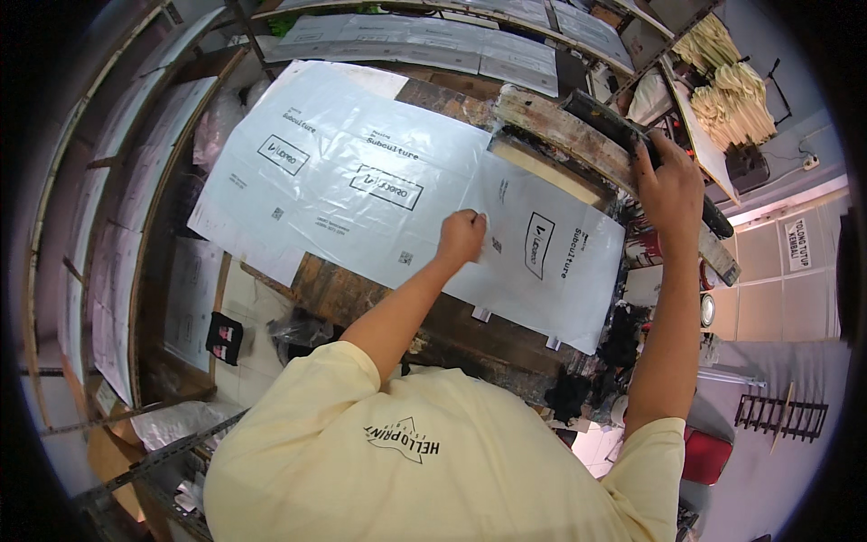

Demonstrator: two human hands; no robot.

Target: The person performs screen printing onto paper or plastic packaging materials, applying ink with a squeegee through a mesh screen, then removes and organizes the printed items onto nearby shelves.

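Note:
My left hand (462,237) is closed in a pinch at the edge of a glossy white plastic sheet (343,131) printed with dark text and boxed marks. This sheet meets another printed white sheet (578,212), which lies turned sideways on the right part of the worktable. My right hand (670,185) grips a long, dark, ink-stained bar (601,116) at the table's right. Beside that bar runs a stained wooden frame piece (551,122), tilted above the far edge of the right sheet. Whether bar and frame are joined I cannot tell.
Racks with printed white sheets (126,199) stand at the left, and another rack (415,41) runs along the back. Black ink-stained cloths (569,393) lie by the table's near right corner (452,330). A red seat (706,458) is at the lower right.

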